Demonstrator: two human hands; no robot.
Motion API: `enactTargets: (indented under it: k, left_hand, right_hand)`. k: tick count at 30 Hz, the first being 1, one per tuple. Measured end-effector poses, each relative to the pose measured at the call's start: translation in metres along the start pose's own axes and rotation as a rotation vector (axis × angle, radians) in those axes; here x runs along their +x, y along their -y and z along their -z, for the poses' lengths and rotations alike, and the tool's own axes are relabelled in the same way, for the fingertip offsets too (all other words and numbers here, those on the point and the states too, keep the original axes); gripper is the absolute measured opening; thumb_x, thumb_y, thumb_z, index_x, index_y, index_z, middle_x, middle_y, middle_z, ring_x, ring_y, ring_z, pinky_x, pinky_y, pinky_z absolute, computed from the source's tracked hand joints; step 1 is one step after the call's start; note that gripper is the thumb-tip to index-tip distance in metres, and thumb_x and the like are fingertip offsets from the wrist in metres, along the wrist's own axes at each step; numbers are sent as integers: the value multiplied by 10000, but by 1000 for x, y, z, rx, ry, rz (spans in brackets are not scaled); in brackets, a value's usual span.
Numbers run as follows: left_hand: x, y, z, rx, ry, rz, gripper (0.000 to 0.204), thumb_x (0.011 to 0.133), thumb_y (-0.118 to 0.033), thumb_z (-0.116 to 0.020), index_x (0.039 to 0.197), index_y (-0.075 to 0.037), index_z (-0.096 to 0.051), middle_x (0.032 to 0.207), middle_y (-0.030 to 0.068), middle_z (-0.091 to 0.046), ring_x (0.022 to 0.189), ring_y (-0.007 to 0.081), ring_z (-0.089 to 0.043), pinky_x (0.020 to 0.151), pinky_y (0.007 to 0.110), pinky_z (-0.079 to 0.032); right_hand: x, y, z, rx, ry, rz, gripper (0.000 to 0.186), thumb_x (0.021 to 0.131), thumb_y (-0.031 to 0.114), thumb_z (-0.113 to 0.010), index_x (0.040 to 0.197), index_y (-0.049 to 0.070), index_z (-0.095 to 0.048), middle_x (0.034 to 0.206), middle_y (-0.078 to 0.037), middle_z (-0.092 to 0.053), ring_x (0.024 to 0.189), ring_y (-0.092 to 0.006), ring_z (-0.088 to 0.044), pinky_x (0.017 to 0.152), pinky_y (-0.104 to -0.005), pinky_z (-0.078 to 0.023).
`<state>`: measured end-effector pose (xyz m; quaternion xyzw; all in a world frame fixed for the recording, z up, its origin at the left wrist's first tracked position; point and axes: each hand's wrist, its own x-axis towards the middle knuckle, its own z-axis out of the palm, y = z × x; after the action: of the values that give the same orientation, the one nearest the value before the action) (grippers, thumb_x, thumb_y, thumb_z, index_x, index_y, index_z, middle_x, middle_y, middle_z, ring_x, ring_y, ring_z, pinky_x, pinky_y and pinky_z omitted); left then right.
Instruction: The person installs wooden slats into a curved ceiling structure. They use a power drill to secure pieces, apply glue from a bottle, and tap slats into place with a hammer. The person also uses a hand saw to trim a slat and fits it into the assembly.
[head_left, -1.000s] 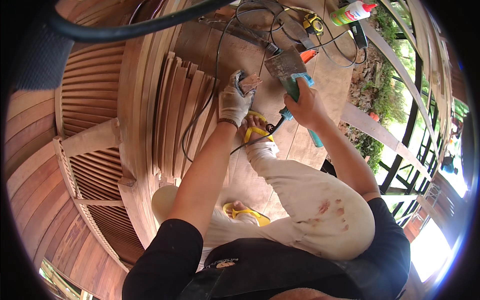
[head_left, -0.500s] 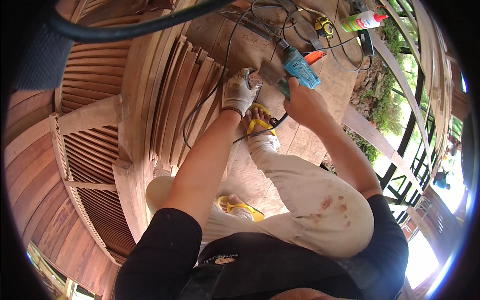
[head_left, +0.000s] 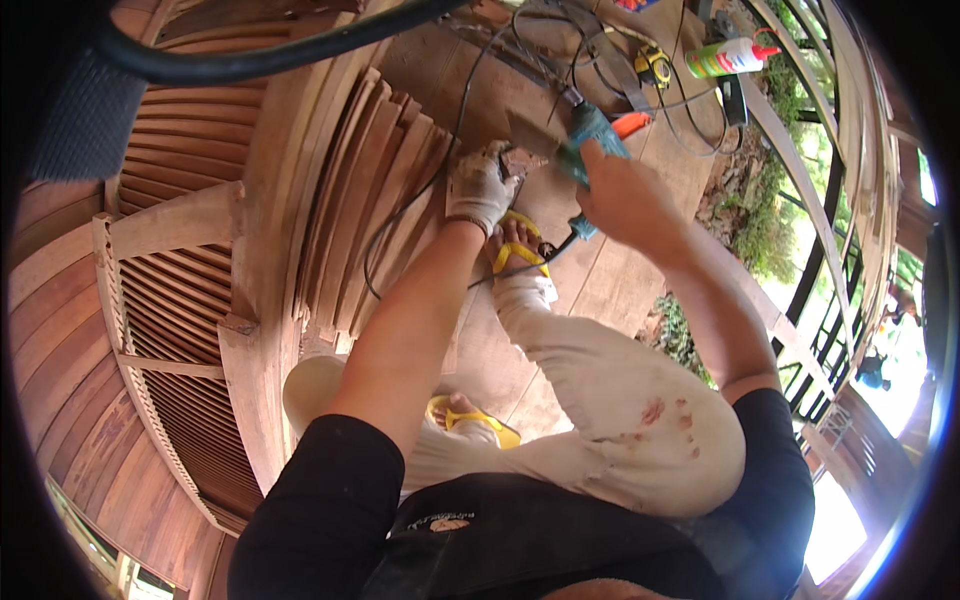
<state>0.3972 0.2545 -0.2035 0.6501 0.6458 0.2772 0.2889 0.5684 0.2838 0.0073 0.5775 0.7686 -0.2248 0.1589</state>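
My gloved left hand (head_left: 475, 190) grips a small rough piece of wood (head_left: 522, 162), just above my yellow-sandalled foot (head_left: 515, 250). To its right my bare right hand (head_left: 625, 195) is closed round the handle of a broad flat blade (head_left: 535, 140), which is smeared by motion near the wood. A teal power tool (head_left: 590, 122) lies on the boards partly behind that hand and blade, its black cord running past my foot.
Stacked wooden slats (head_left: 370, 200) lie left, beside curved louvred panels (head_left: 165, 290). A glue bottle (head_left: 725, 58), yellow tape measure (head_left: 652, 67), orange tool (head_left: 630, 124) and looped cables lie at the top. Greenery and black framework show beyond the boards' right edge (head_left: 700, 200).
My right hand and the blade have shifted and tilted, uncovering more of the teal tool behind them. My left hand has moved slightly rightward in view, still holding the wood.
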Motion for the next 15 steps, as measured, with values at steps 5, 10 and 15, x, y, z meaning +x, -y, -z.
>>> enactTargets:
  k: [5, 10, 15]
  left_hand:
    - [-4, 5, 2, -41, 23, 26, 465, 777, -189, -813, 1208, -141, -646, 1105, 143, -724, 1051, 386, -672, 921, 469, -536]
    - [-2, -21, 6, -122, -78, 27, 594, 778, -232, -847, 1314, -115, -619, 1187, 147, -712, 1128, 387, -652, 961, 465, -527]
    - [0, -3, 2, -97, -11, -85, 747, 757, -268, -874, 1405, -116, -534, 1152, 180, -722, 1065, 384, -684, 906, 432, -559]
  right_hand:
    - [1, 7, 1, 344, -238, 29, 343, 921, 224, -619, 1152, 1, -498, 909, -263, -710, 865, -477, -689, 766, -571, -538]
    - [-6, -13, -32, 140, 29, -134, 353, 915, 227, -621, 1147, -3, -488, 917, -275, -706, 896, -482, -683, 792, -573, -532]
    - [-12, -8, -29, 157, -8, -129, 350, 917, 222, -620, 1152, -2, -491, 936, -280, -704, 912, -483, -679, 804, -570, -527]
